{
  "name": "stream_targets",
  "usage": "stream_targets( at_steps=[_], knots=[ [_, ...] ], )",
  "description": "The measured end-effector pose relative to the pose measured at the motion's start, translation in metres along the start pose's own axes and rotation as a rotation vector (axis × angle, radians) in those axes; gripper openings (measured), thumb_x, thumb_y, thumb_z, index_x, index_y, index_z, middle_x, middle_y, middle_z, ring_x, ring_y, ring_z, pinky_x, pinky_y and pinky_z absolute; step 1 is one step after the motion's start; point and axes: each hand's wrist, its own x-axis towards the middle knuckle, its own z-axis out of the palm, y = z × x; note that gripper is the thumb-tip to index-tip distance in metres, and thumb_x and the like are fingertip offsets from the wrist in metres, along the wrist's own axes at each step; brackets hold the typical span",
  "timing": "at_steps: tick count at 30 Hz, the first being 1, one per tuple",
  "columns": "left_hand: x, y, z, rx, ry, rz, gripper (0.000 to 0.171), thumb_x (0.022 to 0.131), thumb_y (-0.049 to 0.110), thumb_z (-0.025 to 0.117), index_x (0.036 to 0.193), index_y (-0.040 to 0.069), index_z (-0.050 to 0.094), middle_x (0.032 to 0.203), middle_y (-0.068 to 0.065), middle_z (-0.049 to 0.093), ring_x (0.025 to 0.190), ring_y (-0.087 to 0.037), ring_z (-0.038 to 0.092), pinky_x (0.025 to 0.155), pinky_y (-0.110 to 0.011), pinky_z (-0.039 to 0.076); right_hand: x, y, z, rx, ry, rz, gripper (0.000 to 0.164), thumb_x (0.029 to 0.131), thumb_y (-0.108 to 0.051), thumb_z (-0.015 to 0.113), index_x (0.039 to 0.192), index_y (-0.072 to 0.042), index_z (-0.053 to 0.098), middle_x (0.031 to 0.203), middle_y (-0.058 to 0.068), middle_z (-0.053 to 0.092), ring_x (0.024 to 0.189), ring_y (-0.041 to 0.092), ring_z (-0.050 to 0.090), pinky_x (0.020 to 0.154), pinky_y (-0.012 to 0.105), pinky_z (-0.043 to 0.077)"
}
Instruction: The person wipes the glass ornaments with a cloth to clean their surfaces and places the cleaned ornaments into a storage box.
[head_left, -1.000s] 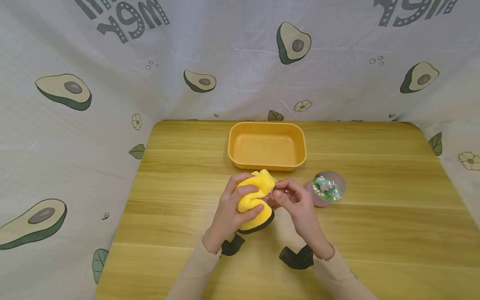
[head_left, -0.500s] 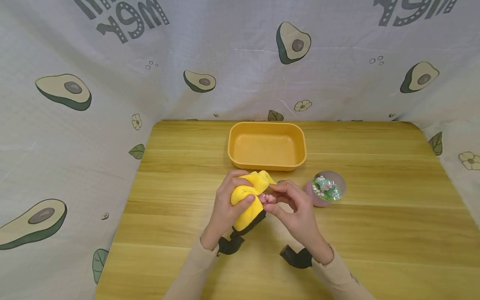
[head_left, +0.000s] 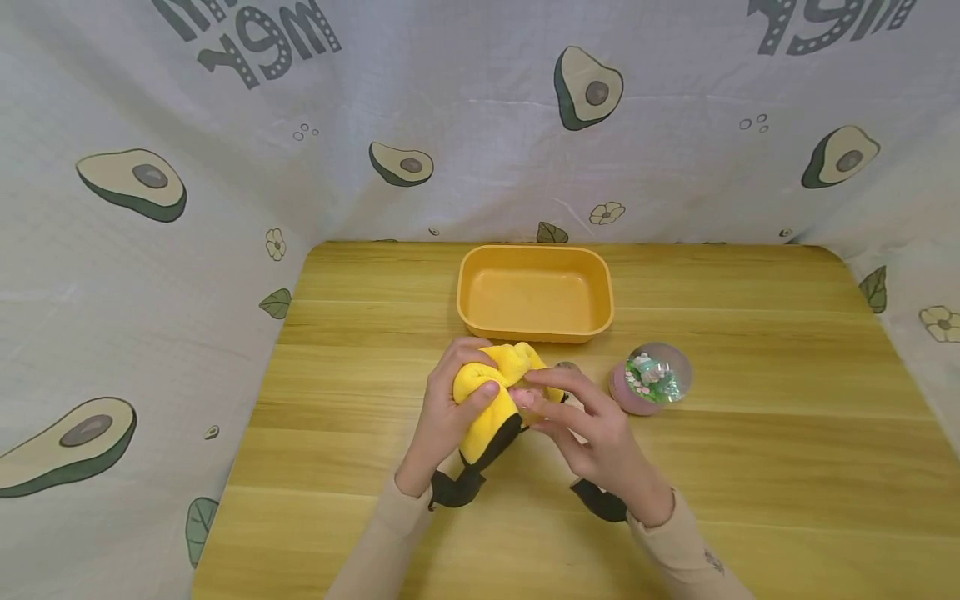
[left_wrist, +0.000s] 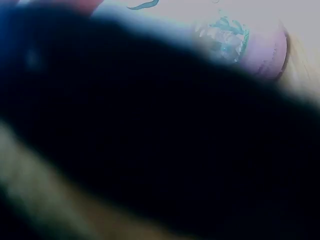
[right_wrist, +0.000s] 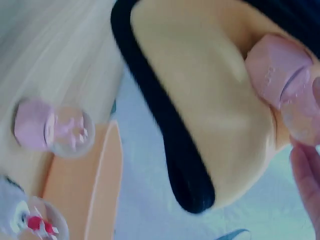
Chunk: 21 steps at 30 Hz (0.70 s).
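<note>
My left hand (head_left: 446,404) grips a yellow cloth (head_left: 483,417) with black edging, bunched around a small pink snow globe (head_left: 522,397). In the right wrist view the cloth (right_wrist: 200,100) wraps the pink base of that snow globe (right_wrist: 280,70), while its clear dome points out towards my right hand. The fingers of my right hand (head_left: 600,429) hold the dome from the right side. Much of the globe is hidden by cloth and fingers in the head view. A dark blurred band blocks most of the left wrist view.
A second snow globe (head_left: 651,379) with a pink base lies on its side on the wooden table (head_left: 787,400), right of my hands. Beyond the cloth stands a yellow-orange tray (head_left: 534,325). Another globe (right_wrist: 42,220) with a red detail shows in the right wrist view.
The cloth and left hand have shifted slightly left, and the folds have turned, bringing the pink globe into view. My right fingers have moved left over it.
</note>
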Motion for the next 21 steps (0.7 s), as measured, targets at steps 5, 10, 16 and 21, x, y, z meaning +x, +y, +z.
stream_targets(
  at_steps=[5, 10, 16, 21],
  knots=[
    [0.000, 0.001, 0.000, -0.015, -0.016, 0.003, 0.040, 0.093, 0.047, 0.055, 0.098, 0.008, 0.056, 0.108, -0.014, 0.055, 0.091, -0.026, 0.053, 0.069, -0.031, 0.046, 0.003, 0.002, -0.003, 0.007, -0.009, -0.051, 0.020, 0.093, -0.012, 0.063, 0.104, 0.003, 0.068, 0.101, 0.026, 0.060, 0.088, 0.032, 0.062, 0.086, 0.029, 0.050],
    [0.000, 0.002, 0.002, -0.029, -0.023, 0.039, 0.039, 0.093, 0.047, 0.056, 0.098, 0.008, 0.056, 0.107, -0.014, 0.054, 0.088, -0.025, 0.052, 0.065, -0.030, 0.046, -0.002, 0.004, -0.005, 0.012, -0.006, -0.010, 0.024, 0.091, -0.016, 0.064, 0.102, 0.005, 0.067, 0.101, 0.026, 0.061, 0.089, 0.031, 0.061, 0.084, 0.027, 0.050],
    [-0.001, 0.001, 0.005, 0.011, -0.019, 0.108, 0.040, 0.094, 0.047, 0.054, 0.100, 0.007, 0.055, 0.108, -0.016, 0.053, 0.091, -0.027, 0.053, 0.067, -0.031, 0.049, -0.010, 0.007, -0.005, 0.023, 0.055, 0.069, 0.035, 0.087, -0.023, 0.069, 0.100, 0.009, 0.067, 0.098, 0.027, 0.062, 0.091, 0.025, 0.062, 0.085, 0.023, 0.049],
    [-0.003, 0.001, 0.007, 0.050, -0.010, 0.140, 0.037, 0.095, 0.045, 0.055, 0.100, 0.008, 0.055, 0.109, -0.016, 0.052, 0.092, -0.028, 0.055, 0.067, -0.032, 0.050, -0.015, 0.009, -0.003, 0.070, 0.097, 0.153, 0.042, 0.084, -0.026, 0.071, 0.096, 0.014, 0.065, 0.099, 0.023, 0.064, 0.099, 0.018, 0.062, 0.087, 0.023, 0.048]
  ],
)
